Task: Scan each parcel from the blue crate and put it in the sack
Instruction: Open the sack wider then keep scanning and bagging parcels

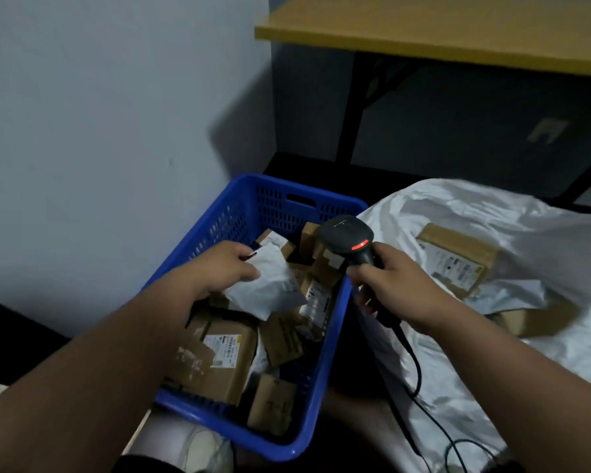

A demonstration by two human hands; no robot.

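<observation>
In the middle of the frame, the left hand (226,268) pinches a white mailer (270,285) by its corner, above the blue crate (219,227). The right hand (396,288) grips the scanner (348,240), whose red light is on. To scan well, the label should probably face the scanner, flat and steady. The sack (492,213) lies open at right.

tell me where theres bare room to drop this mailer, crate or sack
The white sack has bare cloth at its far side, beyond the cardboard box, and nearer, right of the scanner cable. The blue crate is crowded with parcels under the grey mailer.
</observation>
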